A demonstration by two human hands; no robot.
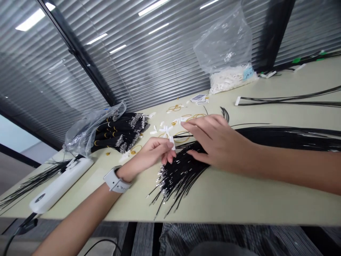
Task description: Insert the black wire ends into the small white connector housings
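Note:
Between the thumb and fingers of my left hand (151,151) is a small white plastic connector (172,143). A few black wires (183,135) run from its right side toward my other hand. My right hand (217,144) is spread over a thick bundle of black wires (181,174), its fingers stretched out and apart. Whether its fingertips touch any wire I cannot tell. The bundle's metal-tipped ends fan out below my hands, toward the table's front edge. Loose white connectors (165,130) and yellow rubber bands (182,137) lie just beyond my left hand.
Tied black wire bundles (119,131) lie partly in a clear bag (80,133) at the left. A white power strip (61,185) sits nearer the front. At the back stands a plastic bag of white connectors (231,80). An assembled wire harness (238,101) lies at the right.

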